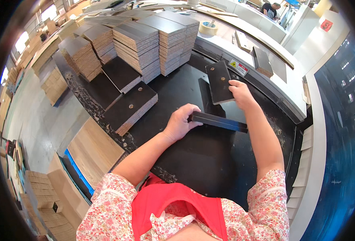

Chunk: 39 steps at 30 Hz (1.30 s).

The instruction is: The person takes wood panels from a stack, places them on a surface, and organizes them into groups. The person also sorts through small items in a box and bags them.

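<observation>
Edge-on panel (219, 121) and drilled panel (218, 81), both dark-faced, in the two hands above the black bench (209, 164). We see the left hand (181, 122) clamped on the left end of the edge-on panel, fingers and thumb closed about it, while its far end reaches toward the right forearm; whether the two touch we cannot tell. The right hand (241, 95) has its grip clamped on the right edge of the drilled panel, whose face shows two round holes; the panels are apart from each other. We judge the step in hand to be the handling of single panels, one to each hand; the next move, in our view, calls for a firm grip, since each panel is held from one side only, and for keeping their corners from knocking together. Across the bench we note tall stacks of chipboard boards (136, 50) and, nearer, a dark block with two holes (139, 98). Behind runs a pale machine ledge with a warning label (238, 67) and a tape roll (208, 29). Beyond, we find a grey workshop floor (37, 132) at left, a glossy blue panel (346, 120) at right, and a co-worker (270, 11) in the background.
</observation>
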Each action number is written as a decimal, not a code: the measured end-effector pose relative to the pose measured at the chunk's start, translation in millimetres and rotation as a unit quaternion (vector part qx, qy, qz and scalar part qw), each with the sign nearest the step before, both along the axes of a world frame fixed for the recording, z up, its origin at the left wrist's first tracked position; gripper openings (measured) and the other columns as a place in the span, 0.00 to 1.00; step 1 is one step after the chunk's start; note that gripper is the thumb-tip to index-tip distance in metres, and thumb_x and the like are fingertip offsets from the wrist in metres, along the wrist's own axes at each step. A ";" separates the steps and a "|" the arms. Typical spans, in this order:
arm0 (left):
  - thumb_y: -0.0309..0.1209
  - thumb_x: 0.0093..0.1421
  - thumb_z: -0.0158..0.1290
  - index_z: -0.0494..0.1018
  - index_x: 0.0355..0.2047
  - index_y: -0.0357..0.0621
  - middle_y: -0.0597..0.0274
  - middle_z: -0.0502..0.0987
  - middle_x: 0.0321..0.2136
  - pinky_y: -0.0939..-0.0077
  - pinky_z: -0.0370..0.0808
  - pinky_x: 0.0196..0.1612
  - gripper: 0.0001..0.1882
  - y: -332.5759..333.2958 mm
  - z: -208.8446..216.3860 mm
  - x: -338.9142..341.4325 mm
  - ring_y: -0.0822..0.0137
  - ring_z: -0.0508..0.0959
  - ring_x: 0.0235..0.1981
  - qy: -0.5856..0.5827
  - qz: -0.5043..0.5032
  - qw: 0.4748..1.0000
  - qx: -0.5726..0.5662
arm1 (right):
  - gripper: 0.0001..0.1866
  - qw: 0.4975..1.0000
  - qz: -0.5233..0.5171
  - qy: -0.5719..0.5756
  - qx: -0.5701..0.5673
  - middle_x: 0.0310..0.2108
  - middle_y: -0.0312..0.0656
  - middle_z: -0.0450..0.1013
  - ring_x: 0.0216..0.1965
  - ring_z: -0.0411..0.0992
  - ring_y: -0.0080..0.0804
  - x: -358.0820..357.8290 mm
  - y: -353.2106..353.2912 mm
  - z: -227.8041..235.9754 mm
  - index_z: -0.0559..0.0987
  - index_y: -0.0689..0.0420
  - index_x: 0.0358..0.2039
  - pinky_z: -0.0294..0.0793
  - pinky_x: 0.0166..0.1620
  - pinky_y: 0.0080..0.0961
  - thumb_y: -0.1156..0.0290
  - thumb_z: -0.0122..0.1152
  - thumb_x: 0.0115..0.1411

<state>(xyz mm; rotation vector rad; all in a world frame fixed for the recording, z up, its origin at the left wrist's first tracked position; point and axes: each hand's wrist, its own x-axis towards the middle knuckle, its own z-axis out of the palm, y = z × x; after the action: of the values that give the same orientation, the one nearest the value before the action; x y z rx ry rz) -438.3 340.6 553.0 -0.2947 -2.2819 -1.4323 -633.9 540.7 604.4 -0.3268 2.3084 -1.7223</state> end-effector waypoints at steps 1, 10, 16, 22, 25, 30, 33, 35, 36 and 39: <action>0.22 0.46 0.68 0.72 0.40 0.44 0.61 0.77 0.36 0.72 0.76 0.42 0.21 0.5 -1.1 0.4 0.65 0.79 0.38 0.014 0.008 1.000 -0.003 | 0.24 0.999 0.006 -0.038 -0.016 0.47 0.49 0.75 0.45 0.73 0.35 -13.5 -14.7 -11.1 0.72 0.68 0.56 0.71 0.47 0.27 0.80 0.51 0.57; 0.24 0.45 0.68 0.73 0.42 0.43 0.56 0.78 0.37 0.69 0.75 0.42 0.23 1.2 -7.3 0.8 0.58 0.78 0.37 0.074 0.023 0.997 -0.001 | 0.12 0.990 0.073 -0.111 0.043 0.39 0.44 0.73 0.39 0.72 0.34 -20.5 -110.8 -14.5 0.72 0.64 0.46 0.73 0.44 0.33 0.79 0.47 0.61; 0.22 0.47 0.67 0.72 0.47 0.42 0.56 0.79 0.37 0.71 0.77 0.42 0.26 -3.3 -7.1 -2.3 0.64 0.80 0.38 0.038 0.032 0.999 0.001 | 0.20 0.940 0.248 0.081 0.218 0.29 0.43 0.74 0.33 0.70 0.30 19.3 -68.3 48.6 0.77 0.65 0.37 0.72 0.40 0.32 0.56 0.55 0.64; 0.19 0.51 0.64 0.68 0.57 0.42 0.54 0.79 0.44 0.74 0.77 0.47 0.32 8.5 -5.3 -20.9 0.67 0.81 0.42 -0.018 0.047 0.998 0.048 | 0.41 0.784 0.336 0.240 0.463 0.49 0.58 0.73 0.51 0.71 0.54 80.5 -1.5 56.1 0.69 0.62 0.58 0.71 0.54 0.38 0.54 0.72 0.48; 0.20 0.53 0.62 0.63 0.62 0.45 0.51 0.74 0.52 0.69 0.74 0.53 0.36 17.4 4.7 -20.4 0.63 0.76 0.52 -0.025 0.024 0.997 0.062 | 0.30 0.793 0.257 0.304 0.460 0.43 0.51 0.76 0.47 0.73 0.51 77.1 19.4 45.1 0.72 0.55 0.51 0.73 0.48 0.42 0.60 0.71 0.49; 0.24 0.57 0.60 0.70 0.54 0.41 0.55 0.76 0.48 0.70 0.75 0.52 0.24 -15.9 17.6 5.6 0.63 0.77 0.49 -0.047 0.025 0.999 0.005 | 0.33 0.801 0.166 0.358 0.451 0.47 0.48 0.75 0.51 0.72 0.47 60.8 27.3 69.3 0.69 0.57 0.56 0.73 0.51 0.39 0.64 0.70 0.50; 0.24 0.56 0.60 0.74 0.47 0.38 0.56 0.77 0.42 0.72 0.75 0.49 0.17 -25.4 19.9 32.6 0.66 0.78 0.44 -0.086 0.035 0.995 0.043 | 0.37 0.794 0.169 0.305 0.498 0.49 0.47 0.73 0.53 0.71 0.46 48.9 25.1 47.7 0.66 0.58 0.59 0.72 0.53 0.38 0.63 0.70 0.51; 0.24 0.56 0.60 0.74 0.45 0.37 0.57 0.77 0.40 0.73 0.75 0.47 0.16 -31.0 21.4 51.9 0.66 0.78 0.42 -0.073 0.050 0.996 -0.009 | 0.33 0.805 0.132 0.329 0.476 0.46 0.47 0.74 0.51 0.72 0.47 37.3 31.6 23.0 0.68 0.56 0.56 0.73 0.51 0.39 0.62 0.70 0.51; 0.24 0.56 0.60 0.74 0.44 0.37 0.57 0.77 0.39 0.74 0.75 0.46 0.15 -34.8 18.6 64.7 0.66 0.78 0.41 -0.072 0.065 0.995 -0.033 | 0.32 0.804 0.142 0.318 0.481 0.45 0.48 0.74 0.50 0.72 0.47 35.6 27.5 25.7 0.69 0.56 0.54 0.73 0.51 0.40 0.62 0.70 0.50; 0.23 0.55 0.60 0.75 0.43 0.37 0.55 0.77 0.39 0.73 0.75 0.44 0.14 -44.9 3.5 89.7 0.63 0.78 0.40 -0.042 0.100 0.992 -0.060 | 0.26 0.819 0.154 0.308 0.460 0.40 0.49 0.75 0.47 0.73 0.50 32.6 22.8 36.1 0.71 0.57 0.46 0.72 0.48 0.41 0.63 0.70 0.49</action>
<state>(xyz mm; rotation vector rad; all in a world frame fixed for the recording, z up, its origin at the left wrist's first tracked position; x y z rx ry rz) -348.6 295.7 556.5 -0.0403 -2.3929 -1.2329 -601.3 563.5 640.4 -1.0662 2.9521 -0.2096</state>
